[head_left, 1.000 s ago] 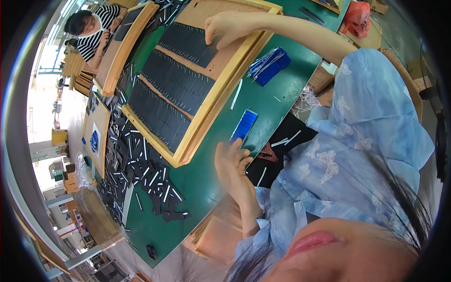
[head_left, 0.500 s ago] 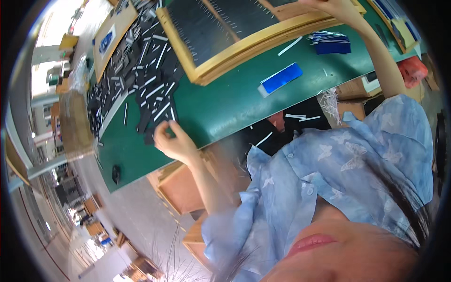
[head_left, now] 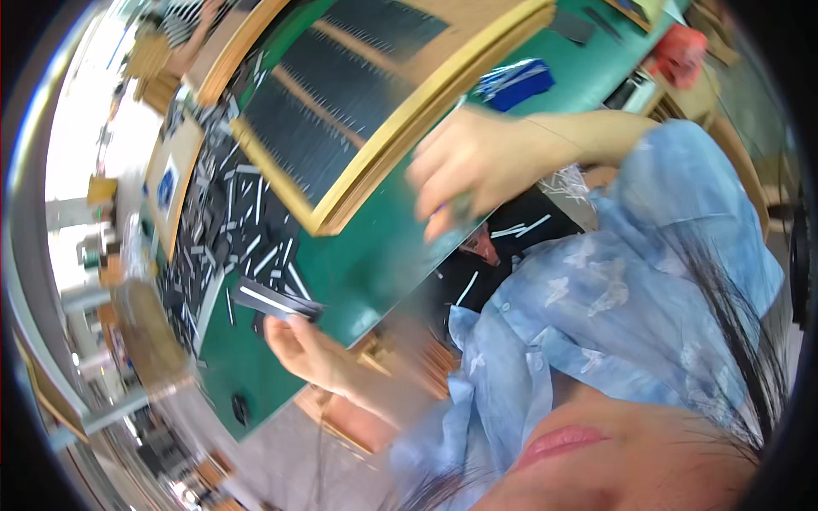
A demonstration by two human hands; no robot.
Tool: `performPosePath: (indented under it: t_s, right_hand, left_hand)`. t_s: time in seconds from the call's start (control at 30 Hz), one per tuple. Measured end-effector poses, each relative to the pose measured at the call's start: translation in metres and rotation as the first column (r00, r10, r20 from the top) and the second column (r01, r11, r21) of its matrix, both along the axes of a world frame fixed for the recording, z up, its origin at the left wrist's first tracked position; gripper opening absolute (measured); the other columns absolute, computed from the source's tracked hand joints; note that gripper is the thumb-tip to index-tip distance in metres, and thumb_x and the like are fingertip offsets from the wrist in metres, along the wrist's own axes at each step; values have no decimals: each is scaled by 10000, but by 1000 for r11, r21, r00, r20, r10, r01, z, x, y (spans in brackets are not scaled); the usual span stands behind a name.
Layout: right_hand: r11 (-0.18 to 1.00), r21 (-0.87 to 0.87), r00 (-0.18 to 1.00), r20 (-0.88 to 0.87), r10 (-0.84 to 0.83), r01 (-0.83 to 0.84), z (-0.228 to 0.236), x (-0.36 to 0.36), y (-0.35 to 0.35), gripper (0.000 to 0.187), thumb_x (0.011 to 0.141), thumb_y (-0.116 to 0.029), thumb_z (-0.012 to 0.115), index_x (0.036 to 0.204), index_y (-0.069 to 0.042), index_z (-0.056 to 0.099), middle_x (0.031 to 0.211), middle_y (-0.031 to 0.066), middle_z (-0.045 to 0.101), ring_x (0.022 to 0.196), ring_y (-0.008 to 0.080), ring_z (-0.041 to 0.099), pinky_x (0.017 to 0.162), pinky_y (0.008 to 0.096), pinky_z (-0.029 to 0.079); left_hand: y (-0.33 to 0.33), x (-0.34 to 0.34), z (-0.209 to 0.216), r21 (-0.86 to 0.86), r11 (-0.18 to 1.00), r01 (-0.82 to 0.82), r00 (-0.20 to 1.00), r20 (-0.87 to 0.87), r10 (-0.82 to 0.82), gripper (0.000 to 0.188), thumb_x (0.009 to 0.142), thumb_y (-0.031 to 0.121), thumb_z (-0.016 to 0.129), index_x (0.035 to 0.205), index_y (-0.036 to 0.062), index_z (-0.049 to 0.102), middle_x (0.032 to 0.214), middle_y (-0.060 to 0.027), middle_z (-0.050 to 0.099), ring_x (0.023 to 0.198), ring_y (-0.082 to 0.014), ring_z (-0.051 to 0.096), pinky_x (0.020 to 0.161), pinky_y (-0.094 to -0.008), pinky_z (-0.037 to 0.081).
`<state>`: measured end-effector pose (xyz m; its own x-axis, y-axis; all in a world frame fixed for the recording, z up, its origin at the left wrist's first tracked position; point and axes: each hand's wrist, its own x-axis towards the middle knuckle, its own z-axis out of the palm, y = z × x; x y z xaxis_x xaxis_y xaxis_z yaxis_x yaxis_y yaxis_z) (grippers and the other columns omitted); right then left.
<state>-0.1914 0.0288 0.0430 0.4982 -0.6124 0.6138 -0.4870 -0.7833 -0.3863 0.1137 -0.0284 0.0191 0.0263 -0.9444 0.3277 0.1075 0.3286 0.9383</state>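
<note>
“Green table [head_left: 226,358] at the left: what lies on it?”

“A loose pile [head_left: 247,247] of black scraps and pale slips, overlapping every which way. By its near edge, the left hand [head_left: 311,353] has a black piece [head_left: 300,306] pinched between thumb and fingers, a white strip [head_left: 264,298] lying along the upper face.”

“Is that a good grip?”

“I'd say so. It takes only the near edge, so most of the face shows. I'd keep the pinch light — the piece looks thin and may bend — and lift it well clear of the pile, so that nothing else catches.”

“And farther along?”

“A wooden frame [head_left: 383,157], with dark sheets [head_left: 311,132] in rows inside it, well apart from the black piece.”

“The right hand [head_left: 443,175]?”

“In front of the frame's near side, fingers half curled and a little apart. It's blurred, so I can't tell whether it holds anything.”

“Any advice for it?”

“If it steadies the piece, use a free edge and keep fingertips off the white strip, which could shift.”

“And last?”

“A blue bundle [head_left: 528,83], then a red bag [head_left: 680,55].”
</note>
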Motion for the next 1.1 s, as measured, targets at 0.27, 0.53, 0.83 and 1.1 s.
performPosePath:
  t_s: [0.27, 0.53, 0.83, 1.1]
  right_hand:
    - [950, 312, 971, 215, -102, 30, 4, 41, -13, 203, 783, -153, 678, 937, -82, 566, 773, 80, 641, 747, 282, 638, 644, 372, 475]
    - [906, 423, 930, 324, -173, 22, -3, 39, -41, 236, 754, -149, 693, 935, -19, 616, 828, 99, 666, 785, 250, 654, 702, 334, 489]
    - [873, 419, 965, 184, 187, -249, -3, 98, -64, 189, 783, -186, 658, 886, -29, 635, 793, 105, 641, 761, 281, 619, 668, 358, 460]
    - [992, 97, 995, -46, 91, -86, 4, 64, -46, 313, 744, -313, 702, 889, -63, 584, 767, 62, 593, 736, 255, 578, 661, 370, 442]
  left_hand:
    - [49, -86, -14, 199, 931, 305, 949, -144, -280, 265, 852, 15, 614, 1091, -33, 509, 1022, -119, 622, 906, -144, 602, 804, -253, 479]
    - [52, -65, -5, 303, 941, 149, 986, -113, -119, 158, 909, 49, 561, 1053, -1, 521, 973, -115, 628, 810, -154, 628, 628, -248, 534]
    - [57, -45, -23, 246, 969, -11, 996, -82, 32, 231, 924, 98, 558, 1120, -18, 518, 1019, -97, 590, 794, -125, 589, 658, -252, 502]
    - [55, -48, 9, 310, 948, 67, 997, -46, -55, 267, 938, 102, 515, 1141, -69, 540, 903, -150, 658, 599, -94, 557, 549, -195, 434]
